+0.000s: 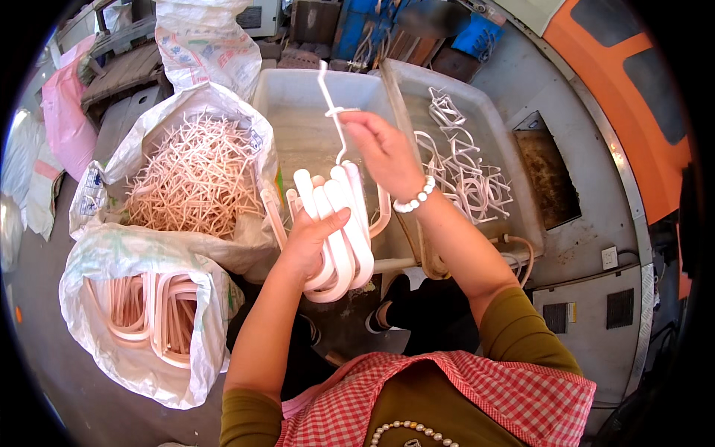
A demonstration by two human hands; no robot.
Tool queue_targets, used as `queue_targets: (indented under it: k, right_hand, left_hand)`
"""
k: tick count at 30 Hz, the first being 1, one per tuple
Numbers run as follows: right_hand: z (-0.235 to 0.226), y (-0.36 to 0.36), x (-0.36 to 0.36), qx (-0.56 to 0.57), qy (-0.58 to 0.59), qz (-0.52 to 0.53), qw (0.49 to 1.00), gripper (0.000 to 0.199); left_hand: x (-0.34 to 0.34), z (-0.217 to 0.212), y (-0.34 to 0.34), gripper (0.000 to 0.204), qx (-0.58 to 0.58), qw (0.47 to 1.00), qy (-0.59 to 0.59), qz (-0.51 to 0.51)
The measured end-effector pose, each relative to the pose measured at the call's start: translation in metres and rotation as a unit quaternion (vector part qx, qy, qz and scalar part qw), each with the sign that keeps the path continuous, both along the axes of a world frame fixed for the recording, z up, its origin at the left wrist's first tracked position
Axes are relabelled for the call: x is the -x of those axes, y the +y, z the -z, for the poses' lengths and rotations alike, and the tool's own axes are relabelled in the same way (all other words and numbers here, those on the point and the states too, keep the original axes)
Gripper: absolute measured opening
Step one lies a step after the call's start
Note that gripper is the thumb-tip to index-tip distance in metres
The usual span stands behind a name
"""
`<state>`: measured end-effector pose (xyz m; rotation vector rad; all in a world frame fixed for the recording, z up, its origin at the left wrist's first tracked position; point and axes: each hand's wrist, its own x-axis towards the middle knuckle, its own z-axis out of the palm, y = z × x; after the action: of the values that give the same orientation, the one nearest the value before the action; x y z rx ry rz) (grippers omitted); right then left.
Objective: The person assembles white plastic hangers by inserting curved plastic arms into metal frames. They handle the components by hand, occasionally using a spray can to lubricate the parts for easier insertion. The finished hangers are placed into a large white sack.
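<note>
My left hand grips a stack of several white plastic hanger bodies, held upright over the near edge of a white tub. My right hand, with a white bead bracelet on the wrist, pinches a thin white hook piece just above the stack; its lower end reaches the top of the hangers. Both forearms come up from the lower edge, in olive sleeves pushed back.
The white plastic tub has two compartments; the right one holds a tangle of white hanger parts. At left, an open sack of pale hook pieces and a lower sack of hanger bodies. Grey concrete floor at right.
</note>
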<state>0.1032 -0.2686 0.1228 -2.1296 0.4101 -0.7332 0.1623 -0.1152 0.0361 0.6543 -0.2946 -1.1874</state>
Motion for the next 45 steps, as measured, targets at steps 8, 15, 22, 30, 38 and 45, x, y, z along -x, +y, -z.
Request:
queue_targets:
  k: [8,15,22,30,38,45]
  right_hand:
    - [0.007,-0.029,0.013,0.420,0.010,-0.109,0.901,0.041]
    - [-0.037,-0.046,0.034,0.577,0.144,-0.151,0.789,0.014]
    - [0.003,-0.040,0.090,-0.601,0.345,-0.124,0.710,0.035]
    - [0.015,0.027,0.087,-0.514,0.031,-0.130,0.847,0.028]
    - [-0.098,-0.008,-0.018,0.069,-0.317,-0.159,0.933,0.034]
    - [-0.009,-0.007,-0.017,-0.529,-0.122,-0.255,0.800,0.080]
  left_hand:
    - [-0.002,-0.001,0.008,0.056,0.004,0.995,-0.043,0.088]
    - [-0.008,-0.007,0.012,0.042,-0.003,0.990,-0.127,0.063]
    - [0.008,0.013,-0.005,0.046,-0.187,0.778,-0.597,-0.068]
    - [-0.017,0.009,-0.008,0.040,-0.044,0.983,-0.152,-0.087]
    - [-0.008,-0.003,-0.004,0.044,0.013,0.999,-0.014,-0.043]
    - [-0.019,0.007,-0.001,0.053,0.018,0.998,-0.003,-0.052]
